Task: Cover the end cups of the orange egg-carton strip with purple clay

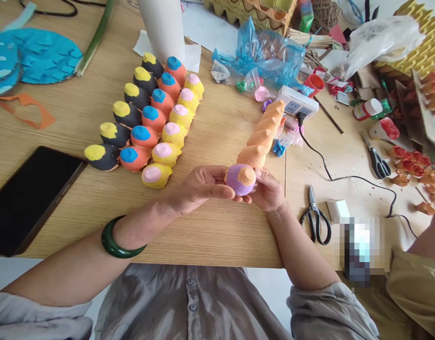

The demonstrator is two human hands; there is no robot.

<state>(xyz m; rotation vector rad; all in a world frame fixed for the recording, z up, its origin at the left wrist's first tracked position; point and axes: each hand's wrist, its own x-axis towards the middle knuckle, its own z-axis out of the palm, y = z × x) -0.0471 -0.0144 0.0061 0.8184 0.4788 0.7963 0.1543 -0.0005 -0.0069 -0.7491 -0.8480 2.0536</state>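
Observation:
My left hand (198, 189) and my right hand (270, 191) hold the near end of an orange egg-carton strip (262, 137) between them. Its nearest cup is covered in purple clay (234, 179) around an orange tip; the cups behind it are bare orange. Left fingers press that purple cup from the left side, and some are hidden beneath it. On the right, thumb and fingers grip the strip's edge. To the left stand rows of coated cups: black with yellow tips (127, 114), orange with blue tips (154, 113), and yellow with pink tips (177, 125).
A black phone (33, 193) lies at left, below a blue paper piece (49, 56). Behind are a white cylinder (163, 30), a blue plastic bag (270, 52) and a corded power strip (298, 101). Scissors (314, 215) lie at right, near another person's arm (430, 238).

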